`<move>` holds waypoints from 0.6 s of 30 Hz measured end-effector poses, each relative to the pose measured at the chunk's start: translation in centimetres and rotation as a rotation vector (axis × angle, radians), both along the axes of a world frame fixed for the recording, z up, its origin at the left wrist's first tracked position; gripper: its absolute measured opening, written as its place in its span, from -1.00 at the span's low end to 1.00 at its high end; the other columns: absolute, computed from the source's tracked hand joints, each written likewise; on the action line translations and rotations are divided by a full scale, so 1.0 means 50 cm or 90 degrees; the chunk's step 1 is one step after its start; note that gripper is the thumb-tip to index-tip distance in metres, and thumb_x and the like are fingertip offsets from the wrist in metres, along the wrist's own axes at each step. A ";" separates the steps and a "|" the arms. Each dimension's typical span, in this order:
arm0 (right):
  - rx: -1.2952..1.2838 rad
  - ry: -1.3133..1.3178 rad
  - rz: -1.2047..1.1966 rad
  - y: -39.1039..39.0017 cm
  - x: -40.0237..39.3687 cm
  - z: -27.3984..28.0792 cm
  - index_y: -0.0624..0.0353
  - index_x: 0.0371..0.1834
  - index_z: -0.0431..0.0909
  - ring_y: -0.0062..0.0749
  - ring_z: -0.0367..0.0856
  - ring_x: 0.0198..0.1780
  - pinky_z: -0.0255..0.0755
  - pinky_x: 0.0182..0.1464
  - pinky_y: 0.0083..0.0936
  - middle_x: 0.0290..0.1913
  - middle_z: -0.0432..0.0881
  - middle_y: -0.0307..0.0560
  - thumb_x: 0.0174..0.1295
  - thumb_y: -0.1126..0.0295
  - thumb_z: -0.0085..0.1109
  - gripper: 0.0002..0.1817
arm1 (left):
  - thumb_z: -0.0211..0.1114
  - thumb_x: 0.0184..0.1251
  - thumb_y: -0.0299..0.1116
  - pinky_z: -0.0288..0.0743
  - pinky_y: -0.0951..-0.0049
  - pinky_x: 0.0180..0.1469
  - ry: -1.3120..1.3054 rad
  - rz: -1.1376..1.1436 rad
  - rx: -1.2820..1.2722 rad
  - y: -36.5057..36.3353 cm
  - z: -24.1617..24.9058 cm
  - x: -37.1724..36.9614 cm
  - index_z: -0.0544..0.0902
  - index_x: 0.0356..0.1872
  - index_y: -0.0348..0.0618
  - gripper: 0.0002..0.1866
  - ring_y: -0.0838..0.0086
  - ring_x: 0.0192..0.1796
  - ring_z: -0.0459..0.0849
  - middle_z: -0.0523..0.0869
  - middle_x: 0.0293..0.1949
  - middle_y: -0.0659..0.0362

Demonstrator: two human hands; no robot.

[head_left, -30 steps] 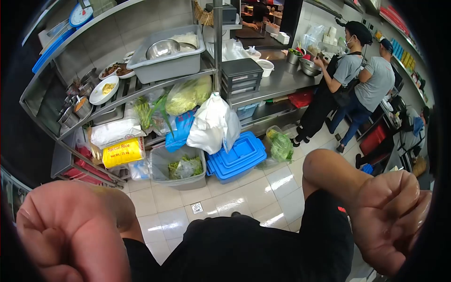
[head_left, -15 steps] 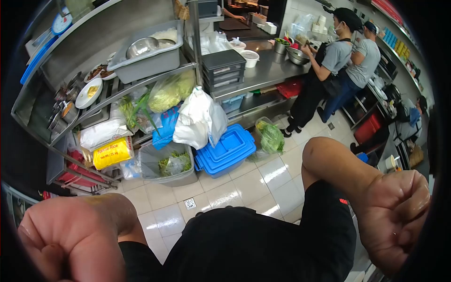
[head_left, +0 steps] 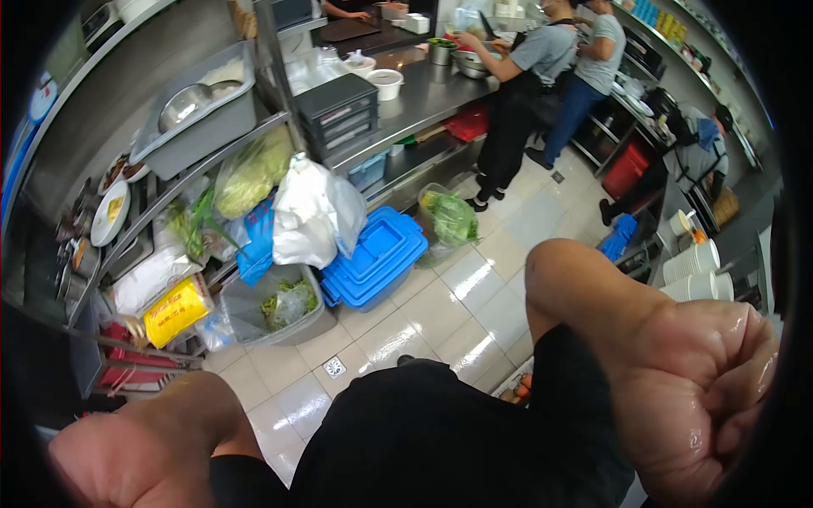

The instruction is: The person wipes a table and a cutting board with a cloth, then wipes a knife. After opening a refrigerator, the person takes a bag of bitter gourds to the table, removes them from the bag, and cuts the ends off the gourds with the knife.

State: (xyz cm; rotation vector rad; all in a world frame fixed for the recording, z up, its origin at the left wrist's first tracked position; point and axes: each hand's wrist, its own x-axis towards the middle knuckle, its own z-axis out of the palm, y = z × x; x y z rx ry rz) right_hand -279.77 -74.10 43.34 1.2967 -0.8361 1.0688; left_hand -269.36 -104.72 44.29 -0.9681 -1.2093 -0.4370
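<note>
My left hand (head_left: 118,457) is at the lower left edge, its back toward the camera and its fingers out of sight in the dark rim. On the right, my right hand (head_left: 707,381) looks wet, with its fingers curled in toward the palm; no object shows in it. Stacked white tubs (head_left: 690,262) stand just above that hand. Between my arms is my dark clothing (head_left: 440,432), over a tiled floor (head_left: 406,326).
A blue lidded bin (head_left: 373,258) and a grey bin with greens (head_left: 288,309) stand on the floor. Beyond is a steel counter (head_left: 415,106), where a person (head_left: 533,68) works at a bowl. Other people stand at the right.
The view has turned to the right, so the shelves and bins sit further left. The white tubs and some round orange items have come into view. My right hand still has curled fingers.
</note>
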 end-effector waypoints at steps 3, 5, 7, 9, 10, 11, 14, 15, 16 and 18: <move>0.014 -0.006 0.016 -0.005 -0.005 -0.005 -0.01 -0.28 0.52 -0.84 0.34 -0.47 0.11 -0.64 -0.87 -0.39 0.49 -0.47 0.32 0.23 0.07 -0.87 | -0.01 0.50 -0.18 0.31 0.75 -0.71 -0.017 0.044 -0.010 -0.011 0.004 0.023 0.56 -0.07 -0.17 -0.70 0.75 -0.56 0.49 0.58 -0.52 0.31; 0.027 -0.011 0.027 -0.009 -0.008 -0.006 0.00 -0.24 0.52 -0.84 0.35 -0.46 0.12 -0.64 -0.87 -0.36 0.50 -0.47 0.35 0.21 0.06 -0.85 | -0.01 0.51 -0.18 0.32 0.74 -0.71 -0.033 0.076 -0.016 -0.021 0.016 0.042 0.56 -0.03 -0.17 -0.70 0.75 -0.55 0.50 0.59 -0.51 0.31; 0.036 -0.006 0.031 -0.019 -0.006 -0.001 0.00 -0.20 0.52 -0.84 0.36 -0.44 0.14 -0.64 -0.87 -0.34 0.50 -0.48 0.38 0.19 0.04 -0.84 | -0.01 0.52 -0.19 0.34 0.73 -0.71 -0.030 0.100 -0.019 -0.022 0.019 0.050 0.57 0.00 -0.17 -0.69 0.75 -0.54 0.51 0.60 -0.50 0.31; 0.045 0.005 0.026 -0.029 -0.003 0.010 0.00 -0.16 0.52 -0.84 0.38 -0.42 0.15 -0.64 -0.87 -0.31 0.51 -0.49 0.41 0.18 0.02 -0.82 | -0.01 0.53 -0.19 0.35 0.73 -0.70 -0.002 0.102 -0.015 -0.010 0.018 0.032 0.57 0.02 -0.17 -0.69 0.75 -0.53 0.52 0.61 -0.50 0.31; 0.050 0.017 0.023 -0.037 0.000 0.012 0.00 -0.14 0.52 -0.84 0.38 -0.41 0.16 -0.64 -0.88 -0.30 0.51 -0.49 0.43 0.17 0.02 -0.81 | -0.02 0.54 -0.23 0.18 0.80 -0.75 0.110 0.080 0.074 0.016 0.014 -0.008 0.58 -0.02 -0.16 -0.72 0.82 -0.59 0.39 0.49 -0.55 0.39; 0.055 0.026 0.024 -0.046 0.005 0.021 0.01 -0.12 0.51 -0.84 0.39 -0.40 0.17 -0.64 -0.88 -0.29 0.51 -0.50 0.45 0.16 0.01 -0.80 | -0.03 0.55 -0.27 0.02 0.87 -0.80 0.218 0.053 0.168 0.032 0.015 -0.036 0.58 -0.06 -0.15 -0.75 0.88 -0.66 0.26 0.37 -0.61 0.47; -0.154 0.133 0.224 -0.130 -0.017 0.015 0.01 -0.05 0.50 -0.82 0.37 -0.38 0.09 -0.62 -0.84 -0.23 0.47 -0.49 0.45 0.18 0.01 -0.80 | -0.05 0.56 -0.22 0.16 0.82 -0.78 0.296 -0.013 0.195 0.029 0.002 -0.068 0.54 0.02 -0.17 -0.71 0.81 -0.68 0.32 0.62 -0.37 0.41; -0.124 0.148 0.263 -0.125 -0.033 0.001 0.04 0.04 0.48 -0.81 0.37 -0.36 0.04 -0.60 -0.81 -0.18 0.45 -0.44 0.45 0.23 0.00 -0.78 | 0.04 0.23 0.01 0.15 0.84 -0.67 0.260 0.141 0.249 -0.192 -0.112 0.064 0.48 -0.52 -0.25 -0.55 0.77 -0.61 0.38 0.48 -0.59 0.30; -0.113 0.092 0.172 -0.109 -0.042 -0.032 0.11 0.08 0.47 -0.69 0.43 -0.32 0.18 -0.52 -0.77 -0.13 0.49 -0.35 0.38 0.26 0.10 -0.72 | 0.05 0.27 -0.07 0.23 0.78 -0.57 0.230 0.149 0.284 -0.157 -0.144 -0.008 0.45 -0.32 -0.26 -0.63 0.72 -0.53 0.41 0.49 -0.44 0.26; -0.142 0.103 0.239 -0.128 -0.108 -0.106 0.10 -0.12 0.39 -0.56 0.39 -0.42 0.16 -0.56 -0.73 -0.24 0.44 -0.22 0.31 0.19 0.14 -0.74 | 0.05 0.35 -0.25 0.37 0.64 -0.38 0.056 0.157 0.387 -0.179 -0.273 -0.061 0.39 0.07 -0.30 -0.61 0.61 -0.39 0.46 0.51 -0.13 0.16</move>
